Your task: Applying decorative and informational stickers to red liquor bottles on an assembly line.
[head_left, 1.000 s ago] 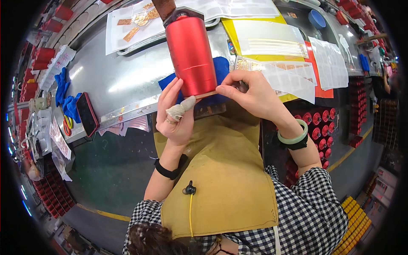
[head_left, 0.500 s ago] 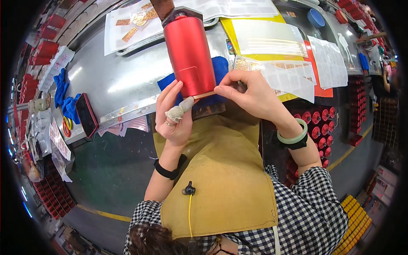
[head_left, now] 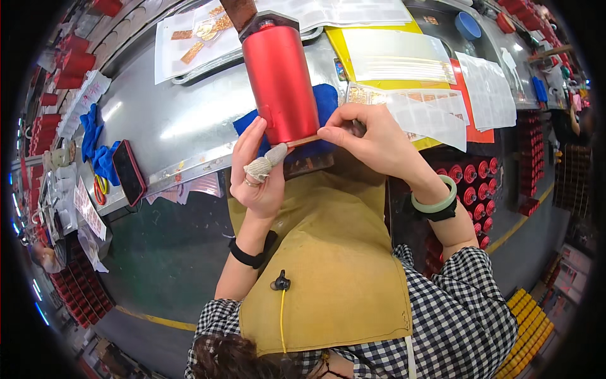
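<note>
A glossy red metal cylinder (head_left: 282, 82) lies with its far end in a dark metal holder (head_left: 268, 22) and its near end toward me. A thin copper-coloured strip (head_left: 303, 140) runs along the near rim. My left hand (head_left: 257, 165) is closed against the cylinder's near left side, fingers along its wall. A grey cloth finger cover (head_left: 268, 161) on one of its digits presses by the rim. At the rim's right end, my right hand (head_left: 366, 136) pinches the strip between thumb and forefinger. A blue cloth (head_left: 326, 104) lies beneath the cylinder.
Sticker sheets (head_left: 404, 104) and a yellow folder (head_left: 341, 47) lie right of the cylinder. A tray (head_left: 189, 76) with gold stickers sits behind left. A phone (head_left: 128, 172) rests at the table's left edge. Racked red cylinders (head_left: 470, 183) stand below right.
The red cylinder has turned a little to the left, its outlined patch shifting toward my left fingers. Both hands stay almost in place at the rim.
</note>
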`<state>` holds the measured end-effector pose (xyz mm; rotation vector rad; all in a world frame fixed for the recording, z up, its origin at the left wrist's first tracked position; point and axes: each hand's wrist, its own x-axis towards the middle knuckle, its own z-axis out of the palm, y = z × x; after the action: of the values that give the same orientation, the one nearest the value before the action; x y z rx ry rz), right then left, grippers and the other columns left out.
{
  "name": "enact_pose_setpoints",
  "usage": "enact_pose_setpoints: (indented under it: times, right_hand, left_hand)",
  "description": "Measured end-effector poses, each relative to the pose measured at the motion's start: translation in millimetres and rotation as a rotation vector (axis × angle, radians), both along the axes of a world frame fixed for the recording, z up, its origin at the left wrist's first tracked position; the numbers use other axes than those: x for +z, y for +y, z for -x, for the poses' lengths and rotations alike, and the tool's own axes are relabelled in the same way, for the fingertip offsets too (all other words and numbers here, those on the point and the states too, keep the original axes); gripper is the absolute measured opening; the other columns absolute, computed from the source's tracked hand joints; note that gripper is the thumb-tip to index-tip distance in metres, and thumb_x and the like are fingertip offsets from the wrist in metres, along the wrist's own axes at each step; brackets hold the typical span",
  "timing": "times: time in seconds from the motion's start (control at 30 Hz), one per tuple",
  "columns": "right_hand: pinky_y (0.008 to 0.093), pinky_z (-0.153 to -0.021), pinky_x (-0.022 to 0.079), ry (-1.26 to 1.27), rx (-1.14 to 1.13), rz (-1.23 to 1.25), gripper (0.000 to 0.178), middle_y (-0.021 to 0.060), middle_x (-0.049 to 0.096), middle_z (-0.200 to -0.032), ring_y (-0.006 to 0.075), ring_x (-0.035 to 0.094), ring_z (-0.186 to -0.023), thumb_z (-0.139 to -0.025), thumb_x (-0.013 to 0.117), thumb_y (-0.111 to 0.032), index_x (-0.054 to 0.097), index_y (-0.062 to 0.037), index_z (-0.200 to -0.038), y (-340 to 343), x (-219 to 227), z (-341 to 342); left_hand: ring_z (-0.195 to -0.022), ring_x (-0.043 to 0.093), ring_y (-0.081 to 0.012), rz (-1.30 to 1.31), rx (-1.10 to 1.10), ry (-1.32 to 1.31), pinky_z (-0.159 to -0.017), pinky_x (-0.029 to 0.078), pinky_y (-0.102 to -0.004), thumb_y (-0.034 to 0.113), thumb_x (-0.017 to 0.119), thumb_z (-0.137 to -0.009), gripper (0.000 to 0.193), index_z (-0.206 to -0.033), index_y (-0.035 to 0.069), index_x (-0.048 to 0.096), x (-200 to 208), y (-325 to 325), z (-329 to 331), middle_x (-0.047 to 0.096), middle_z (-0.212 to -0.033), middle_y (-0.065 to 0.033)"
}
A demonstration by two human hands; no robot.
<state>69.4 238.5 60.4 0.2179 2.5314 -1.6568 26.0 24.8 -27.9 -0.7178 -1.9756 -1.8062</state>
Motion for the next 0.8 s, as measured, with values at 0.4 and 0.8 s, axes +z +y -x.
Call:
enact_pose_setpoints:
  times: [0.4,0.8]
  right_hand:
    - [0.0333,-0.072,0.051,0.0,-0.008,-0.012,0.027,0.0103,0.069,-0.077,0.0169,0.061,-0.073,-0.095,0.076,-0.024,0.075,0.0028,-0.095,-0.7,-1.3,2.0]
    - [0.0344,-0.067,0.051,0.087,0.006,-0.055,0.025,0.0116,0.07,-0.076,0.0194,0.062,-0.068,-0.093,0.077,-0.023,0.075,0.0021,-0.091,-8.3,0.7,2.1]
  left_hand:
    - [-0.118,0.069,-0.0333,0.219,0.078,0.181,-0.1,0.056,-0.0411,-0.007,0.084,-0.079,0.035,-0.113,0.001,0.077,3.0,1.2,2.3,0.072,-0.127,-0.0157]
    - [-0.121,0.067,-0.0315,0.18,0.056,0.13,-0.104,0.059,-0.0419,-0.012,0.08,-0.083,0.039,-0.12,-0.005,0.073,3.3,1.3,0.1,0.07,-0.127,-0.0185]
